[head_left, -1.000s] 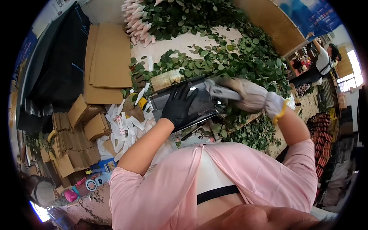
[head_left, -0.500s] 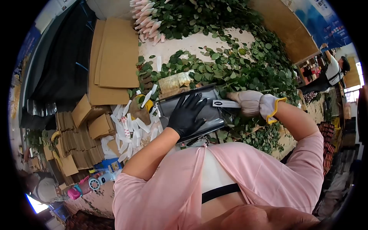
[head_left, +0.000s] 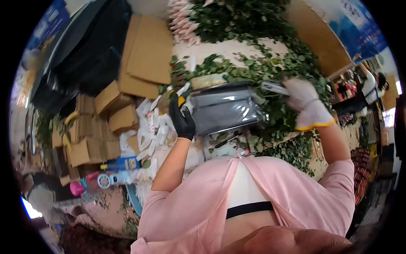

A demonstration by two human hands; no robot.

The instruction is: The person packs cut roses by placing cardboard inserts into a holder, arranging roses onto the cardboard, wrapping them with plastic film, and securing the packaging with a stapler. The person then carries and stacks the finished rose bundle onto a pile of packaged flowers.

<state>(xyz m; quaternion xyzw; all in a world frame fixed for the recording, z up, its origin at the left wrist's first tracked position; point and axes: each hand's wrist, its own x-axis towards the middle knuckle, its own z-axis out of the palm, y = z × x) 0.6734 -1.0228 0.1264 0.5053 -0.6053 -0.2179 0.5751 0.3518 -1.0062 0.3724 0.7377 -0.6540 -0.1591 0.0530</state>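
My left hand (head_left: pixel 182 120), in a black glove, is on edge at the left side of a stack of shiny dark plastic sheets (head_left: pixel 222 108). Its fingers point away from me with the thumb apart, and it appears to hold nothing. In my right hand (head_left: pixel 301 96), which wears a pale glove with a yellow cuff, is a grey-white stapler (head_left: pixel 275 88). The stapler is raised to the right of the sheets, over green leaves (head_left: pixel 279 114). Motion blurs the right fingers somewhat. A yellow object (head_left: pixel 181 100) shows beside my left fingertips.
Stems in pale wraps (head_left: pixel 184 21) lie at the far side. Flat cardboard (head_left: pixel 148 51) and folded boxes (head_left: pixel 89 144) stand at left, near loose white strips (head_left: pixel 148 127). A small blue fan (head_left: pixel 111 180) sits lower left. Another person (head_left: pixel 370 89) is at far right.
My left hand has moved off the top of the plastic sheets to their left edge. My right hand has drawn the stapler away to the right and lifted it. The camera view has shifted.
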